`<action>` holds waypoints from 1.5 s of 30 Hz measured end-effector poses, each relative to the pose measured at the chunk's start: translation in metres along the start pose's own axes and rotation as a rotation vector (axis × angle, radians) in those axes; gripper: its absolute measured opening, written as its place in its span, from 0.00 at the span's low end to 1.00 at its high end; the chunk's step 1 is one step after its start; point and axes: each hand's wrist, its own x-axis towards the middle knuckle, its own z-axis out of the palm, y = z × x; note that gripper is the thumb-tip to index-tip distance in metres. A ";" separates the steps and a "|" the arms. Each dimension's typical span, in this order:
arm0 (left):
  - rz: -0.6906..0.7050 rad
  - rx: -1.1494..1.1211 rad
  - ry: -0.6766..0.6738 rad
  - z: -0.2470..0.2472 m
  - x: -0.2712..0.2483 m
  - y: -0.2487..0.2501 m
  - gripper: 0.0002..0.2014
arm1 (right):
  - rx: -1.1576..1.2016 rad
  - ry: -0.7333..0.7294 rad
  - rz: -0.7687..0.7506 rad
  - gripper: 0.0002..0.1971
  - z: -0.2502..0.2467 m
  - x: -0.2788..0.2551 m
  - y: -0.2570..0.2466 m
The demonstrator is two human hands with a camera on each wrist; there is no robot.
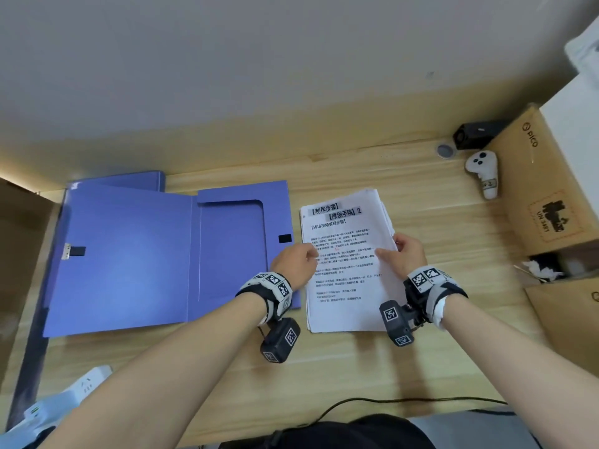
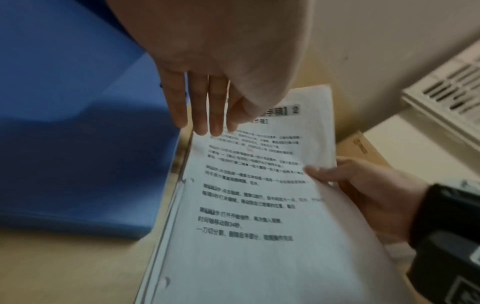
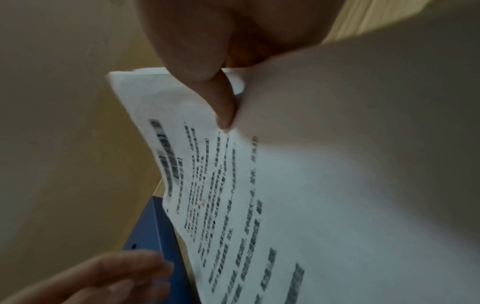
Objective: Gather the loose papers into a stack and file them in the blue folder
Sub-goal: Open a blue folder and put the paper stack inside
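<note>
my right hand (image 1: 410, 252) gripped the right edge of the paper stack (image 1: 343, 254), thumb on top of the top sheet & the other fingers underneath, so that side was lifted a bit off the wooden desk (image 1: 324, 367). my left hand (image 1: 296, 262) was at the stack's left edge w/ fingers straight & held together, not curled round anything; couldn't tell if the tips actually touched the paper. the stack lay just right of the blue folder (image 1: 129, 254), which was spread open flat on the desk, its pocket flap nearest the papers. top sheet had printed chinese text, heading up by the far edge. further right: a white controller (image 1: 483, 171), a small black box (image 1: 476, 134) & a cardboard box (image 1: 538, 186). a white power strip (image 1: 81, 387) sat at the near left.
</note>
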 end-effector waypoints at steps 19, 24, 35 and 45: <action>-0.193 -1.245 0.223 -0.117 -0.043 -0.091 0.12 | 0.315 -0.069 -0.139 0.12 0.100 -0.041 -0.153; -0.183 -1.023 0.317 -0.133 -0.065 -0.148 0.09 | 0.272 -0.167 -0.172 0.10 0.168 -0.049 -0.163; -0.299 -0.657 0.482 -0.187 -0.109 -0.273 0.09 | -0.241 -0.145 -0.260 0.20 0.237 -0.032 -0.105; -0.325 -0.389 0.476 -0.215 -0.101 -0.304 0.08 | -0.516 -0.152 -0.353 0.27 0.228 -0.029 -0.092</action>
